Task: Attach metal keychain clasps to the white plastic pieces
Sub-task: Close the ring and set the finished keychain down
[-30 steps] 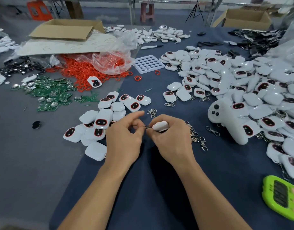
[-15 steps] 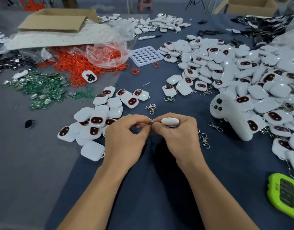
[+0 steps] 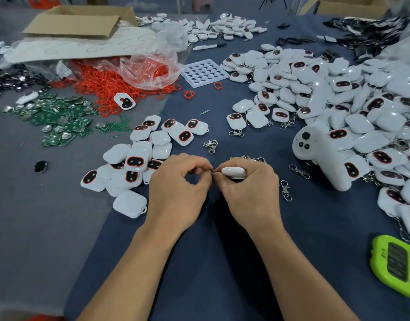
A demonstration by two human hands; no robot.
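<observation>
Blue desk (image 3: 222,262): dark cloth covers most of it, with a grey sheet (image 3: 37,216) on the left. The cloth looks soft enough that a dropped metal part would probably stay put.
Room: a stool (image 3: 199,1) and a carton (image 3: 352,5) stand past the far edge; little else is clear.
Big heap (image 3: 338,100): white pieces piled on the right, many with clasps on them.
Small heap (image 3: 134,163): more pieces just left of the hands, seemingly awaiting clasps.
Clutter: box (image 3: 76,22), orange rings (image 3: 111,82), green boards (image 3: 58,119), tray (image 3: 205,72), controller (image 3: 324,156), timer (image 3: 398,265).
Left hand (image 3: 176,188): thumb and fingertips pinch the clasp's ring; the rest of the clasp is hidden.
Right hand (image 3: 250,191): fingers are curled round one piece, held at front centre just above the cloth.
Piece (image 3: 234,171): probably light and rigid, with a glossy shell that may slip. It is best gripped across its flat faces with the loop end left free. The thin loop is likely the weak spot.
Clasp (image 3: 212,170): it sits at the piece's left end; whether it is threaded cannot be told. It is tiny, stiff and likely springy, so a fingertip pinch on the ring suits it. It would be easy to drop.
Spare clasps (image 3: 285,190): they lie loose near the right hand.
</observation>
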